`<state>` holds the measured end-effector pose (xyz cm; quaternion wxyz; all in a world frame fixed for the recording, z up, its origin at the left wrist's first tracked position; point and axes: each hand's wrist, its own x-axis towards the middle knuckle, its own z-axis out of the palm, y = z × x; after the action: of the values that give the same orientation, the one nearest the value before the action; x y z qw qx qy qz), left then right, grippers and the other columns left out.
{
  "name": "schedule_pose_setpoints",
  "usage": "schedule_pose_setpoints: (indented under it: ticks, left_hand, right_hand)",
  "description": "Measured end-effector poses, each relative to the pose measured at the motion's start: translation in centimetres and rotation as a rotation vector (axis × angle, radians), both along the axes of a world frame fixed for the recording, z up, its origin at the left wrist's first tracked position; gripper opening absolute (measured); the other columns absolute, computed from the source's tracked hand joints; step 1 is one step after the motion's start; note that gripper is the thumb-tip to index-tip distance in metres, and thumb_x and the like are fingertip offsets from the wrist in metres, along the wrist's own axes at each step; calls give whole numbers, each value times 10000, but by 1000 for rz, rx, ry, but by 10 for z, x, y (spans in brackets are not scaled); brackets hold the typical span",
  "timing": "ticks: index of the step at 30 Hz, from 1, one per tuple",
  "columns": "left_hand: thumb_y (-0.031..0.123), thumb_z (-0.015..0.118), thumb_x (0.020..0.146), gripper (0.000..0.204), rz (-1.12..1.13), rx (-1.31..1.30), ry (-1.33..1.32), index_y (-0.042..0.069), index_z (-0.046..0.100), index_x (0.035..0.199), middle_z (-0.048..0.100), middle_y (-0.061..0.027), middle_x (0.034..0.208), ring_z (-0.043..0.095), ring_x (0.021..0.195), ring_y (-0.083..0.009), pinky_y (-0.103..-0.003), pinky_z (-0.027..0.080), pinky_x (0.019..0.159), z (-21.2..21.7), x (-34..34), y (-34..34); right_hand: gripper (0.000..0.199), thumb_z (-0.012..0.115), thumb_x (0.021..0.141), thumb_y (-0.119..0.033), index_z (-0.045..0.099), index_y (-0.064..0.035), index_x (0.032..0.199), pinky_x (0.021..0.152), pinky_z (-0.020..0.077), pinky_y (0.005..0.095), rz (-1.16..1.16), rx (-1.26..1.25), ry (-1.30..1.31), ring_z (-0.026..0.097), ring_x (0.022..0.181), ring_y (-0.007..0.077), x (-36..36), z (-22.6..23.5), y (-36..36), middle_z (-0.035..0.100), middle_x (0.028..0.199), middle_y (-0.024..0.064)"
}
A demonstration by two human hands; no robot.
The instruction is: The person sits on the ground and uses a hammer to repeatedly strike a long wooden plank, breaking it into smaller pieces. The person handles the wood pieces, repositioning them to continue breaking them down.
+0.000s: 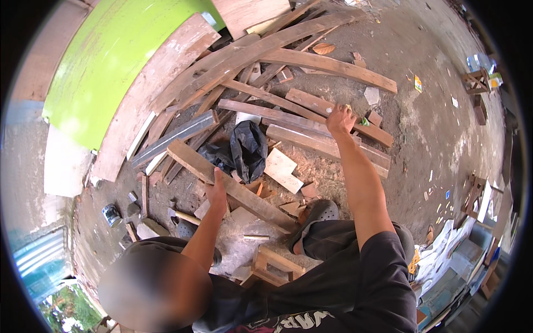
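Note:
My left hand [217, 195] grips the edge of a thick wooden plank [250, 203], which slants from the middle left down toward my sandal [322, 213]. Farther off to the right, my right hand [341, 119] is closed over a shorter piece of lumber [306, 102] lying on the ground. Beside that piece, on its near side, lie a squared wooden beam [302, 141] and a long thin board [264, 111]. A crumpled black plastic bag [248, 150] rests between my two hands. The undersides of both gripped pieces are hidden.
Long planks [266, 47] lie heaped at the back, next to a green panel [105, 61]. A hammer [186, 217] and a tin can [111, 215] sit at the left. Broken tile [280, 166] lies near the bag. A small wooden frame [275, 265] stands close to me.

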<state>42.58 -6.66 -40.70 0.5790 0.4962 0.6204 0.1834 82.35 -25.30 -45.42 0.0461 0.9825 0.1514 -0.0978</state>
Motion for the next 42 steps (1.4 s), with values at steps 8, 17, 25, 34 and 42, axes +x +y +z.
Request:
schedule_pose_setpoints:
  ticks: [8, 17, 25, 34, 42]
  left_hand:
    - [570, 683, 845, 871, 59, 13, 98, -101, 460, 1353, 534, -205, 1343, 528, 1207, -304, -354, 396, 1026, 3, -7, 3]
    - [599, 672, 838, 880, 110, -138, 93, -108, 482, 1326, 540, -208, 1336, 526, 1208, -308, -367, 400, 1016, -20, -41, 22]
    - [542, 657, 876, 822, 58, -85, 23, -109, 458, 1337, 532, -209, 1343, 526, 1207, -297, -362, 396, 1017, -2, -31, 15]
    - [517, 657, 883, 771, 128, 53, 20, -89, 476, 1323, 561, -215, 1293, 543, 1181, -301, -365, 401, 1009, 10, -55, 33]
    - [504, 638, 906, 713, 232, 122, -28, -74, 492, 1298, 575, -190, 1257, 556, 1131, -276, -350, 410, 982, 32, -90, 51]
  right_hand:
    - [372, 519, 894, -196, 562, -88, 1247, 997, 466, 459, 277, 139, 293, 540, 1224, 336, -34, 7, 62, 591, 1271, 167]
    - [605, 547, 908, -515, 514, -85, 1331, 1033, 424, 471, 96, 391, 396, 522, 1243, 367, -41, 12, 163, 570, 1315, 203]
    - [795, 662, 851, -560, 442, -29, 1400, 980, 460, 519, -470, 1195, 827, 541, 1204, 403, -22, -20, 317, 468, 1410, 237]
    - [459, 701, 869, -254, 569, 36, 1200, 765, 581, 450, -735, 1341, 883, 618, 950, 319, -60, 39, 320, 599, 1139, 198]
    - [356, 720, 811, -222, 612, 13, 1056, 750, 557, 478, -682, 1173, 755, 644, 885, 304, -50, 34, 148, 655, 986, 160]
